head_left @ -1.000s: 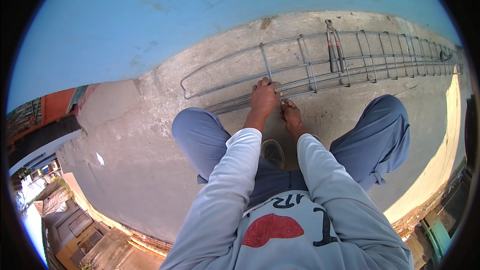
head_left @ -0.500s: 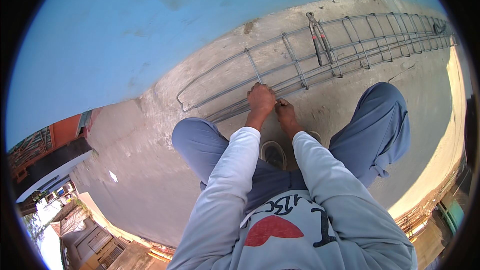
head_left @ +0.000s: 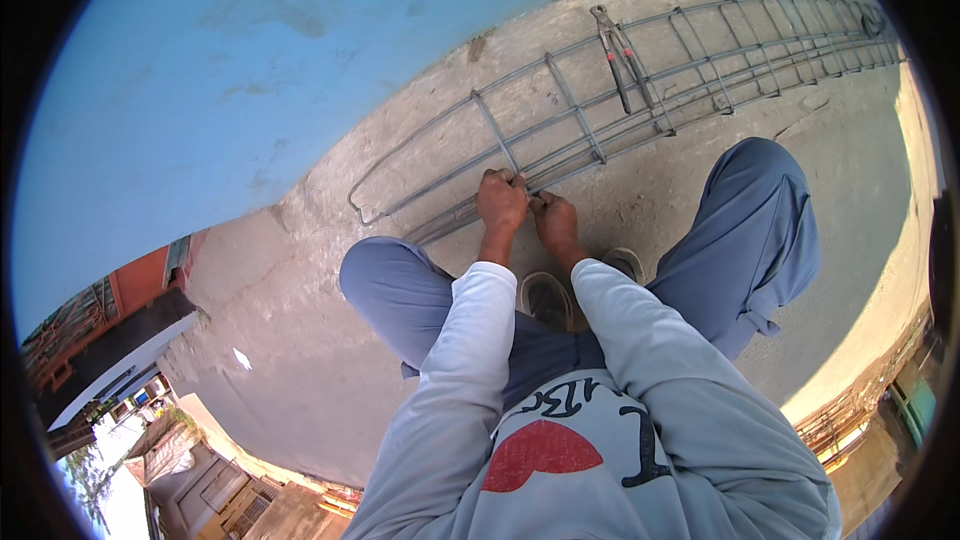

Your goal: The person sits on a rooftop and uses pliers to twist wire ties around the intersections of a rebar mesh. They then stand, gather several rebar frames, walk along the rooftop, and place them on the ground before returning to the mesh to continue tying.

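- Grey concrete floor (head_left: 290,380), partly in shade, bright strip of sun along the right edge
- Blue painted wall (head_left: 330,50) beyond it, faintly stained
- Long cage of grey steel rods (head_left: 580,110), lying on the floor near the wall; lengthwise bars crossed by ties, running from in front of the left knee to the far right
- Person's white long-sleeved shirt (head_left: 600,490), red shape and black lettering on chest; blue-grey trousers (head_left: 740,240), knees bent wide either side of the hands
- Metal pincers with black, red-banded handles (head_left: 613,58), resting across the cage's upper bars, well apart from both hands
- Dark shoe with pale rim (head_left: 545,302), just below the hands
- Left hand (head_left: 502,198): fingers curled over the cage's near rods, at the foot of a crosspiece
- Right hand (head_left: 555,220): just beside the left, narrow, fingers bent toward the lowest rods; tips partly hidden, cannot tell whether they grip anything
- Small dark looped bundle (head_left: 873,20) at the cage's far end, material unclear
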`<state>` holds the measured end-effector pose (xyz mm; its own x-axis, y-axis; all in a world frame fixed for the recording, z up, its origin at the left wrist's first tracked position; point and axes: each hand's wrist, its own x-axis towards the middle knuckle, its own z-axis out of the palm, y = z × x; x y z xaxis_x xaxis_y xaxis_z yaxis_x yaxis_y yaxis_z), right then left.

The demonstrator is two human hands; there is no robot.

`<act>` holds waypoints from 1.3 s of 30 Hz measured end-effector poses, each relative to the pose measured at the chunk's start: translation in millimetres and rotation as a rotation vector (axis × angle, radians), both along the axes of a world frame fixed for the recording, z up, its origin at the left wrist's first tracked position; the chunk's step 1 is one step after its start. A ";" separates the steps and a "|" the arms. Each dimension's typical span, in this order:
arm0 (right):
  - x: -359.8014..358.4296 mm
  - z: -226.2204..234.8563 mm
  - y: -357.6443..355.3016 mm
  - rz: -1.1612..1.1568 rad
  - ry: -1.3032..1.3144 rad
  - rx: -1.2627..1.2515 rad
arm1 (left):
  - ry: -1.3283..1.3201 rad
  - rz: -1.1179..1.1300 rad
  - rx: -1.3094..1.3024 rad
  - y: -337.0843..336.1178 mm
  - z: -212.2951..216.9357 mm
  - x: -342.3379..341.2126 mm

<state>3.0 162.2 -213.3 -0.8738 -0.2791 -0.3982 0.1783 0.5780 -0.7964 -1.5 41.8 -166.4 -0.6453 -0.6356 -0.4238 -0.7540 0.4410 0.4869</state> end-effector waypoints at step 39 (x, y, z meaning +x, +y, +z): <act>-30.3 31.6 -9.9 0.536 0.077 0.470 | 0.605 1.549 0.932 60.3 -56.4 38.2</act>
<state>-27.3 152.3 -181.7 -0.6950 -0.4918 -0.5245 -0.2724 0.8552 -0.4409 36.7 102.0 -222.9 0.0132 -0.4543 -0.8908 0.1641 -0.8778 0.4501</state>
